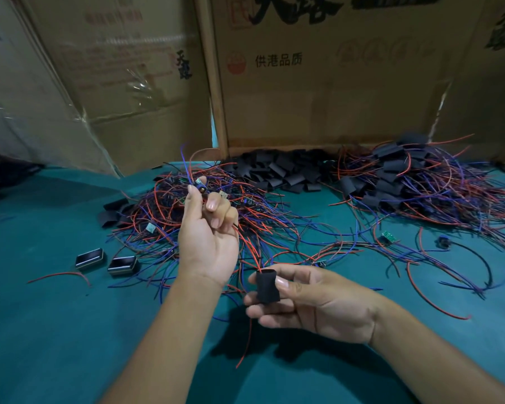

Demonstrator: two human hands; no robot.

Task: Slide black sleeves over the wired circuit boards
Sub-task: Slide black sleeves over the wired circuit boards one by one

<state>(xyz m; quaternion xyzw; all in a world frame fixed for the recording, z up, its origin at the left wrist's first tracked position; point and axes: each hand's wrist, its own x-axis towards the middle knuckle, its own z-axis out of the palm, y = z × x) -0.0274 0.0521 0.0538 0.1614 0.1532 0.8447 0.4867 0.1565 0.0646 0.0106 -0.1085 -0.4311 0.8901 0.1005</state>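
Two hands work above a teal table [56, 330]. We note the left hand [207, 237] raised, its thumb and forefinger pinching a small wired circuit board [200, 185] at its upper end, the other fingers curled; red and blue leads trail from it down past the palm. The right hand [318, 301] sits lower and nearer, its thumb and fingers pinching an upright black sleeve [266, 287]; red wires enter the sleeve's top opening and one red wire hangs out below it. Board and sleeve are apart, the board well above the sleeve.

Behind the hands we record a tangled heap of wired boards [216, 217] on the table. Farther back lies a pile of loose black sleeves [280, 170] against a cardboard box [333, 83]. To the right is a second heap [420, 185] of wires mixed with black sleeves. Two small dark rectangular cases [89, 259] lie left of the hands; we cannot tell what they hold.
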